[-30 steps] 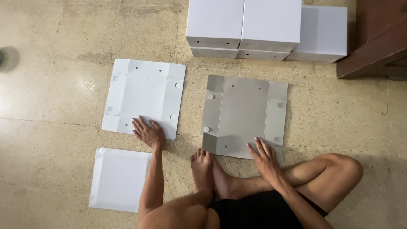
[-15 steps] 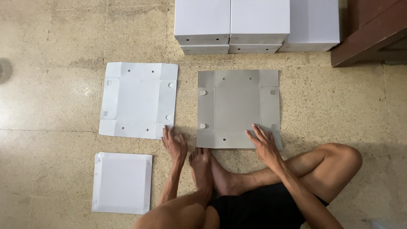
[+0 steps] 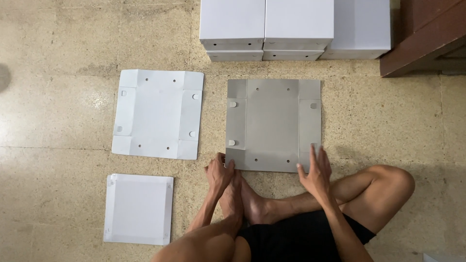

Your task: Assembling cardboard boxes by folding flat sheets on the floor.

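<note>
A flat grey box blank (image 3: 273, 123) with fold lines and small holes lies on the floor in front of my crossed legs. My left hand (image 3: 219, 172) grips its near left corner flap. My right hand (image 3: 315, 171) presses on its near right corner, fingers spread over the edge. To the left lies a second flat white blank (image 3: 158, 114), untouched. Below it sits a smaller white square lid or tray (image 3: 139, 208).
Several assembled white boxes (image 3: 291, 26) are stacked at the top, just beyond the grey blank. A dark wooden piece of furniture (image 3: 427, 39) stands at the upper right. The floor (image 3: 58, 121) is speckled stone tile.
My left hand has moved right from the white blank to the grey blank's near left corner. The grey blank now lies squarer in front of me. My right hand stays on its near right corner.
</note>
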